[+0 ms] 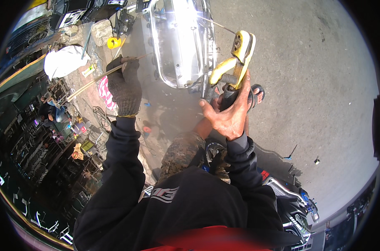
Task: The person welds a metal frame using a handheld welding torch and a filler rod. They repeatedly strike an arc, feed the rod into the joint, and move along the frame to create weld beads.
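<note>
My left hand (pixel 126 90), in a dark knitted glove, is closed around several thin tan rods (pixel 91 85) that look like welding rods and slant up to the right. My bare right hand (pixel 231 116) grips the black handle of a welding electrode holder (pixel 241 45) with worn yellow jaws. From those jaws a thin rod (pixel 217 24) points up and left, toward a shiny tubular metal rack (pixel 181 56) on the ground ahead of me. Glare washes out the rack's upper part. My right fingers are partly hidden behind the holder.
Left of me, a white sack (pixel 64 62), a yellow cup-shaped object (pixel 113 42) and a red-and-white striped cloth (pixel 106 93) lie along a rough concrete edge. Coiled cable (pixel 101 117) rests nearby. A motorcycle (pixel 292 209) stands behind on the right. Grey pavement (pixel 307 83) stretches right.
</note>
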The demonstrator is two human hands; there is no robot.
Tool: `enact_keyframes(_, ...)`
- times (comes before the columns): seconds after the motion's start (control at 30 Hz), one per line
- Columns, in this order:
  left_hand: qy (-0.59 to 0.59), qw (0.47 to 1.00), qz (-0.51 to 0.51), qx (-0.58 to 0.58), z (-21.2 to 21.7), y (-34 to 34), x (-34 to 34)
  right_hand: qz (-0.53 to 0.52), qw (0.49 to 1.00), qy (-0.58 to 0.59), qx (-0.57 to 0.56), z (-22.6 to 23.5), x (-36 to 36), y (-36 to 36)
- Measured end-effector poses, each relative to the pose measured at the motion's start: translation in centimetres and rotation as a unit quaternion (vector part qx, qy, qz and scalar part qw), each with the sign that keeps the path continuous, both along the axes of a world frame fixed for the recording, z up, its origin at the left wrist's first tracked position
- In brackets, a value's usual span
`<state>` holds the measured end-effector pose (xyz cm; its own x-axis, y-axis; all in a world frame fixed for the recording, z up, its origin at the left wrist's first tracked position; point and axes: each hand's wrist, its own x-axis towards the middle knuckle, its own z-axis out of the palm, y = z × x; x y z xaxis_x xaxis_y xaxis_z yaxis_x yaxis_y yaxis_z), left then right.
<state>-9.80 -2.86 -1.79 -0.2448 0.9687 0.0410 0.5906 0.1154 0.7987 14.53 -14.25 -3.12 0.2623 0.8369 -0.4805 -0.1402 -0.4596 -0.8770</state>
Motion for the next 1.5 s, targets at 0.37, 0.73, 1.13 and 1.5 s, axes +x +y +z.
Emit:
enact_keyframes(0.37,-0.037,0.999,0.002,0.010,-0.6,-0.2,-0.4,-0.002,1.000,0.008,0.004,-0.6,-0.2,-0.4)
enact_keyframes(0.73,0.045,0.999,-0.007,0.005,-0.7,0.1,-0.8,-0.058,0.996,0.070,0.012,-0.1,-0.5,-1.1)
enact_keyframes(1.13,0.037,0.999,-0.013,-0.016,-0.1,0.4,-0.6,-0.040,0.998,0.038,-0.006,0.9,-0.9,-1.4)
enact_keyframes(1.5,0.020,1.000,0.005,-0.020,-0.6,0.2,-0.9,-0.040,0.994,0.008,0.098,-1.1,-1.6,-0.6)
